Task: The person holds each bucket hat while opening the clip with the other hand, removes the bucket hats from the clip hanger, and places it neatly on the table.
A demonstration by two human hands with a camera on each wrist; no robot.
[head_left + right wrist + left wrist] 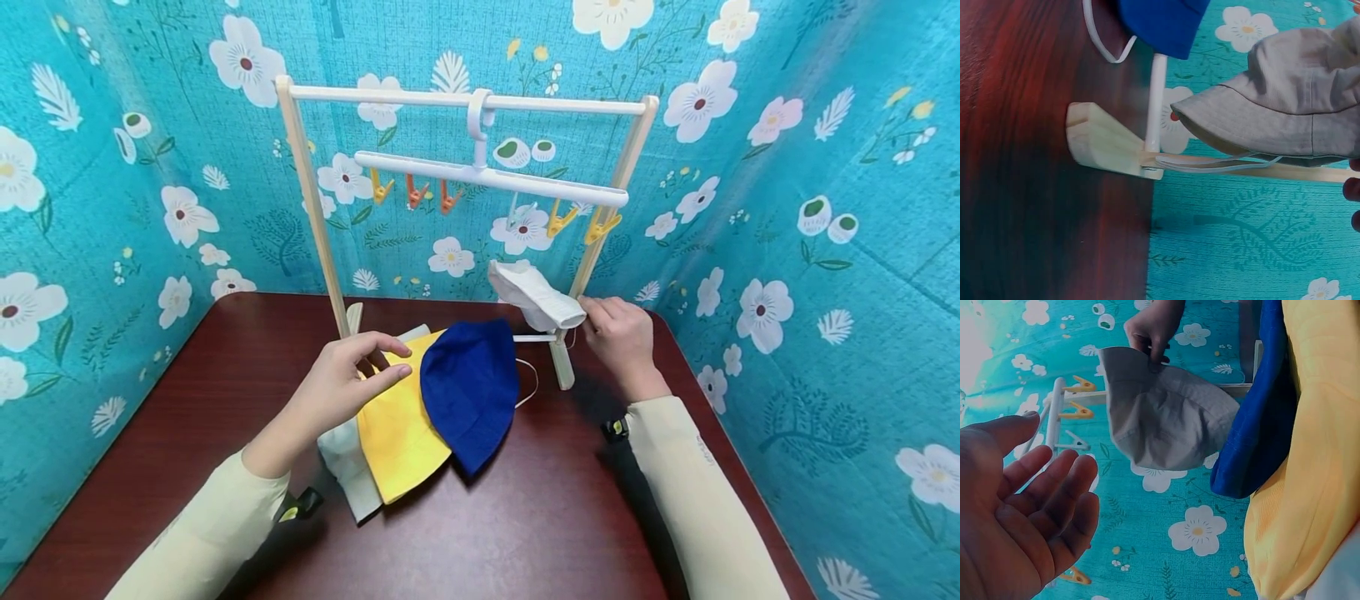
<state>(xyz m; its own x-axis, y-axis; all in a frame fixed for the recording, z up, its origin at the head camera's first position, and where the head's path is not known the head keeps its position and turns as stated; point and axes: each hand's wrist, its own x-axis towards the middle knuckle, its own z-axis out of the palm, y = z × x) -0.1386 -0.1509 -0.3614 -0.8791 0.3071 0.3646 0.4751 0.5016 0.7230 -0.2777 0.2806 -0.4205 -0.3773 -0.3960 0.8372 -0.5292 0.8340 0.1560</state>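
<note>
My right hand [621, 337] pinches the brim edge of a pale grey bucket hat [534, 296], which is held up beside the rack's right post. Its thin white strap [1222, 165] hangs below the brim in the right wrist view. With fingers loosely bent and nothing between them, my left hand [352, 375] hovers by the yellow hat [405, 417]. A dark blue hat [472, 392] overlaps the yellow one, and a pale grey-green hat [351, 471] lies beneath on the left. Only a few fingertips [1352, 189] of my right hand show in the right wrist view.
A wooden rack [311, 192] stands at the table's back. From its top bar hangs a white hanger [491, 177] carrying yellow clips [561, 220], orange clips [416, 193] and a pale clip [519, 215]. Flowered teal cloth [150, 250] surrounds the dark red table [570, 508].
</note>
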